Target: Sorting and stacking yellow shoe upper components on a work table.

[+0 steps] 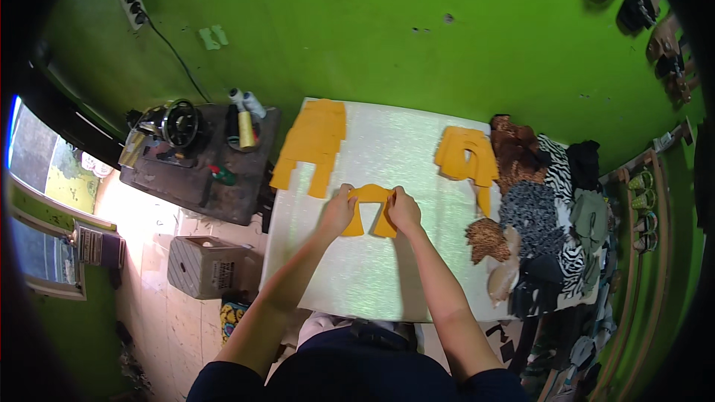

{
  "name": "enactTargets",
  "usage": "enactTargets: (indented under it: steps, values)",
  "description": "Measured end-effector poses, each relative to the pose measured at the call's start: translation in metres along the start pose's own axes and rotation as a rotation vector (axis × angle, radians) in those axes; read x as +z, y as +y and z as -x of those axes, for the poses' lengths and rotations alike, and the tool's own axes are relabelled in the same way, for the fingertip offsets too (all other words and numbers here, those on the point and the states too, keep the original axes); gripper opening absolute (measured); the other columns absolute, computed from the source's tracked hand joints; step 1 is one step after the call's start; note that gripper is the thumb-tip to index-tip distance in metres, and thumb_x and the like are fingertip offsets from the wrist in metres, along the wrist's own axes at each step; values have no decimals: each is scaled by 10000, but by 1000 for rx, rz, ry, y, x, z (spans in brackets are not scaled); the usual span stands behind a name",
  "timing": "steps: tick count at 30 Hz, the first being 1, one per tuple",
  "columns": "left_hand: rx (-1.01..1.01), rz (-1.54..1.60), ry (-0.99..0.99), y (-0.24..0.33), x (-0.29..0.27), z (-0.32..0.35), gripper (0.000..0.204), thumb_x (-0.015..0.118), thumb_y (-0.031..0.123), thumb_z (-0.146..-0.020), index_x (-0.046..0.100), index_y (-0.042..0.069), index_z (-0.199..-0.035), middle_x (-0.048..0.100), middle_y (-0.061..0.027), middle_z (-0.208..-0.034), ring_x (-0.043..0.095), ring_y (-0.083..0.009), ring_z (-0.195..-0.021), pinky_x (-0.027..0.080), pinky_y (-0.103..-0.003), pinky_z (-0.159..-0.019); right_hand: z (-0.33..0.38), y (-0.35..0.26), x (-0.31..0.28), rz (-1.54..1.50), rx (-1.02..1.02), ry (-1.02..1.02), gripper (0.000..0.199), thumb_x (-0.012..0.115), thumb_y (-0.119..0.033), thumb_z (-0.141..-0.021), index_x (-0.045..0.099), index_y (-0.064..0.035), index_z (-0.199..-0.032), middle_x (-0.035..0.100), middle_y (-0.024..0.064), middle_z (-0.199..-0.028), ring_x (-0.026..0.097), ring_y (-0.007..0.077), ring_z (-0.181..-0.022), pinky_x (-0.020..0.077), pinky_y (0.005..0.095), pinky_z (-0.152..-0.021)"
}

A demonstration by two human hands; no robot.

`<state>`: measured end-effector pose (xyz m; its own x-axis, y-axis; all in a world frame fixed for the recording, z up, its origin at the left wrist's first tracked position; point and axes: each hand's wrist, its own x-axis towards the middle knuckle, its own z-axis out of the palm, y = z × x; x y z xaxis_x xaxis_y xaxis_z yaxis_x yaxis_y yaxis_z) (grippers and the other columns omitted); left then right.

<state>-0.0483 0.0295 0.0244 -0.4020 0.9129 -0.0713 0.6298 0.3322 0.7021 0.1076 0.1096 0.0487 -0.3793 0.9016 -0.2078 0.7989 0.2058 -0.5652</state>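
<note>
Between my two hands is a yellow U-shaped cut piece (372, 192), its curved top away from me and its two legs toward me. My left hand (339, 212) pinches its left shoulder, and my right hand (404, 211) pinches the right one. Just beyond my left hand, overlapping yellow cut pieces (313, 138) lie in rows at the table's far left corner. To the right, a looser pile of similar yellow pieces (465, 155) rests near the far edge, one leg trailing toward me.
The white table (357, 283) stands against a green wall. Patterned fabric scraps (529, 216) heap along its right side. At left, a sewing machine (179, 125) and thread cones (246, 126) sit on a dark table (231, 205). A grey stool (197, 268) stands on the floor.
</note>
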Motion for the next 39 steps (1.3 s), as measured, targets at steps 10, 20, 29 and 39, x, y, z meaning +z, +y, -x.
enactTargets:
  steps: [10, 20, 29, 39]
  values:
    - [112, 34, 11, -99, -105, -24, 334, 569, 183, -809, 446, 52, -1090, 567, -241, -952, 534, -413, -913, 441, -435, -766, -16, -108, 82, -155, -27, 90, 242, 490, -187, -815, 508, -62, -1022, 618, 177, -839, 599, 342, -770, 474, 423, -644]
    - [-23, 33, -59, -116, -141, -73, 338, 632, 160, -761, 523, 6, -1041, 592, -220, -962, 573, -341, -920, 465, -369, -785, -40, -150, 95, -219, -11, 234, 314, 507, -108, -802, 478, -90, -1115, 592, 167, -988, 579, 324, -877, 465, 396, -720]
    - [3, 11, -43, -129, -130, -92, 307, 616, 139, -759, 528, -1, -1018, 586, -206, -976, 571, -331, -912, 465, -379, -784, -58, -148, 104, -163, -43, 209, 321, 523, -116, -794, 483, -96, -1112, 543, 152, -1014, 567, 332, -854, 465, 391, -720]
    - [98, -288, 98, -102, -137, -78, 375, 538, 170, -784, 498, -6, -1113, 401, -155, -1262, 360, -311, -1182, 338, -384, -946, -52, -146, 124, 61, -156, 368, 290, 546, -131, -773, 525, -42, -1048, 457, 160, -1117, 428, 345, -1046, 373, 418, -868]
